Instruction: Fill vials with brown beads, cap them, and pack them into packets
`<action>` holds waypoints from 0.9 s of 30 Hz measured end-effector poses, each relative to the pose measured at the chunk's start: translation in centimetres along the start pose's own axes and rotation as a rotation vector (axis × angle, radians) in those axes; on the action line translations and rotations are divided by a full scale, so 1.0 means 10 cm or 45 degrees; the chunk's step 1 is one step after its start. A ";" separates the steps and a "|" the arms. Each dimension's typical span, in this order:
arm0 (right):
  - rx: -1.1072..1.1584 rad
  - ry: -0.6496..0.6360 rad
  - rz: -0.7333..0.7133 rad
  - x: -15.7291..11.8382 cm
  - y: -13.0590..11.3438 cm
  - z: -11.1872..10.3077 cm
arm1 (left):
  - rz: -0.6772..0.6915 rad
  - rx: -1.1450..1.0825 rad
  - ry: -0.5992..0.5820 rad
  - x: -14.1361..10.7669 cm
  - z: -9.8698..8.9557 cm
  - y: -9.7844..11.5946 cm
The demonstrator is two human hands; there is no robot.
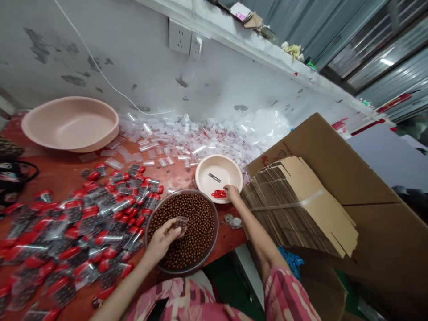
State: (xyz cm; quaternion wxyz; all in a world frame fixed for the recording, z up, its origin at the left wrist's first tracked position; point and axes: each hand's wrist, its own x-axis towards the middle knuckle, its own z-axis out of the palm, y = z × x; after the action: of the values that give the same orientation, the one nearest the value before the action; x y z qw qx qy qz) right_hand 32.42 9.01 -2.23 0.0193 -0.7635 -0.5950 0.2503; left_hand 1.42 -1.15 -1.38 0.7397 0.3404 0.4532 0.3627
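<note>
An orange-red table [63,171] runs along a scuffed white wall [100,58], with a pink basin [70,122] at far left and filled bags with red tops [67,236] heaped nearby. The left hand [162,240] half closes on a small clear bag [180,224] above a tray of brown beads [180,232]. The right hand [232,192] rests bunched beside red pieces [219,193] in a cream dish [203,178]; its hold cannot be told. Flattened cardboard cartons [294,209] stack further right, below a corrugated metal shutter [384,58].

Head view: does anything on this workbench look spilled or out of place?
Empty clear bags spill in a loose drift along the wall, and filled packets lie scattered over the red tabletop. A crumpled grey scrap beside the bead tray looks stray.
</note>
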 end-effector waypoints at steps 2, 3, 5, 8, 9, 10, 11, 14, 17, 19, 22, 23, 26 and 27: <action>-0.113 -0.102 -0.017 0.19 0.06 0.02 | -0.028 -0.037 -0.002 0.04 0.01 -0.02; -0.161 -0.151 -0.032 0.26 0.07 0.05 | -0.040 -0.053 0.003 0.06 0.01 -0.03; -0.243 -0.231 -0.060 0.37 0.06 0.15 | -0.063 -0.079 0.029 0.10 0.00 -0.03; -0.323 -0.298 -0.092 0.47 0.03 0.28 | -0.079 -0.103 0.056 0.14 -0.01 -0.04; -0.338 -0.308 -0.102 0.48 0.03 0.31 | -0.078 -0.103 0.068 0.16 -0.01 -0.04; -0.347 -0.315 -0.110 0.49 0.03 0.33 | -0.076 -0.099 0.077 0.17 -0.01 -0.04; -0.349 -0.319 -0.116 0.49 0.02 0.34 | -0.075 -0.091 0.084 0.19 -0.01 -0.04; -0.306 -0.310 -0.122 0.50 0.03 0.30 | -0.070 -0.069 0.105 0.23 0.01 -0.02; -0.167 -0.263 -0.118 0.48 0.00 0.20 | -0.054 -0.057 0.104 0.26 0.04 0.04; -0.021 -0.210 -0.130 0.45 -0.05 0.12 | -0.045 -0.037 0.081 0.26 0.07 0.09; 0.255 -0.158 -0.226 0.30 -0.23 0.05 | -0.012 -0.002 0.030 0.26 0.12 0.18; 0.345 -0.159 -0.276 0.22 -0.32 0.03 | 0.007 0.004 0.011 0.26 0.13 0.19; 0.575 -0.216 -0.437 -0.11 -0.63 -0.01 | 0.067 0.026 -0.029 0.27 0.15 0.22; 0.659 -0.259 -0.496 -0.24 -0.74 -0.03 | 0.088 0.061 -0.032 0.27 0.15 0.22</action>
State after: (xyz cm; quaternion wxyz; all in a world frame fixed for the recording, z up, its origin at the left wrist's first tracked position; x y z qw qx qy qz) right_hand 25.48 9.05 1.28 0.2003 -0.5764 -0.6453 0.4595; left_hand 3.13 1.95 -0.17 0.7241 0.3780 0.4402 0.3730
